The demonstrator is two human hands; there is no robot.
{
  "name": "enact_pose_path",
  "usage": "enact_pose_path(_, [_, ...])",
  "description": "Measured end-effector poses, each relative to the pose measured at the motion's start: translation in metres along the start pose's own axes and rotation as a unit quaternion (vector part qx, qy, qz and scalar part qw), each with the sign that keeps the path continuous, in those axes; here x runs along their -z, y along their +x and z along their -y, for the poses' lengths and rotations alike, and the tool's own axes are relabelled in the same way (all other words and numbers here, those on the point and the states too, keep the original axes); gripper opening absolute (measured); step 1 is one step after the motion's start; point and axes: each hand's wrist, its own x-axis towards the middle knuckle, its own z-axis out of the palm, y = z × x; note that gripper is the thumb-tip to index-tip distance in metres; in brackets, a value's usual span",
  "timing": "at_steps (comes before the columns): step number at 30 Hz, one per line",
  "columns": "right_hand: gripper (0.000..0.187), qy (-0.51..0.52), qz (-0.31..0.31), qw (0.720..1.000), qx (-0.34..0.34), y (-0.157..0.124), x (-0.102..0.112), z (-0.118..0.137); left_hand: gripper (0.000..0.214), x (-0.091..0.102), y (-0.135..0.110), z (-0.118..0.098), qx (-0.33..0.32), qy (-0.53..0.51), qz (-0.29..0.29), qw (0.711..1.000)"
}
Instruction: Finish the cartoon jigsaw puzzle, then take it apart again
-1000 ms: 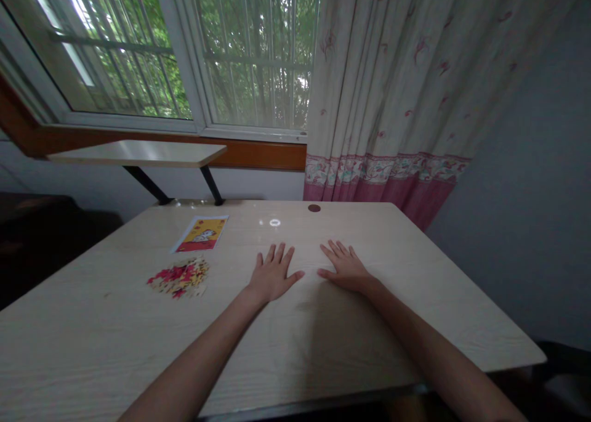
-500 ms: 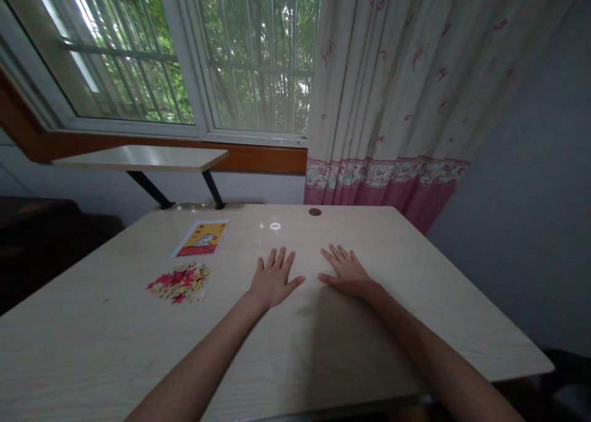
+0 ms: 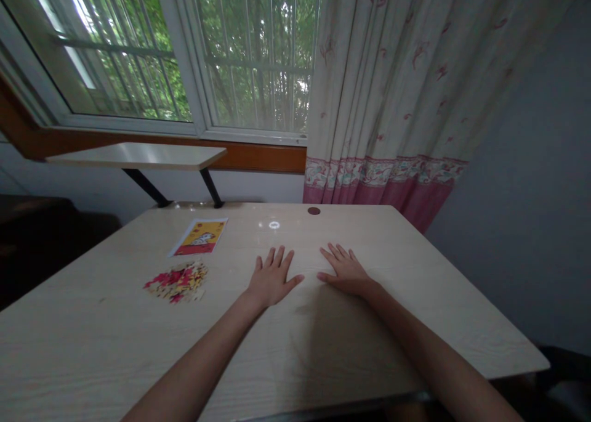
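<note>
My left hand [image 3: 272,278] lies palm down on the pale wooden table [image 3: 258,366], its fingers spread and nothing in it. To its right, a small gap away, my right hand [image 3: 342,270] rests flat in the same manner, fingers apart. Left of my left hand is a loose heap of small jigsaw puzzle pieces [image 3: 178,281], red, yellow and cream. Just behind the heap lies a printed picture sheet [image 3: 201,237] in yellow and red with a white figure on it. Neither hand touches the pieces or the sheet.
A raised shelf [image 3: 143,155] on black legs stands at the table's back left. A round brown cap [image 3: 314,211] sits near the back edge. Behind are a barred window [image 3: 253,58] and a patterned curtain [image 3: 383,101]; a wall [image 3: 530,194] rises at the right.
The whole view has shifted very slightly. Both hands stay flat in the same place, and the pieces and sheet have not moved on the table.
</note>
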Motion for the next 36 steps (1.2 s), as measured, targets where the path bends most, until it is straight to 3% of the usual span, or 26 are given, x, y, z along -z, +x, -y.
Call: enact_pose_path(36, [0.081, 0.007, 0.004, 1.000, 0.001, -0.0013, 0.0026, 0.0010, 0.080, -0.0011, 0.0008, 0.0012, -0.004, 0.002, -0.004, 1.000])
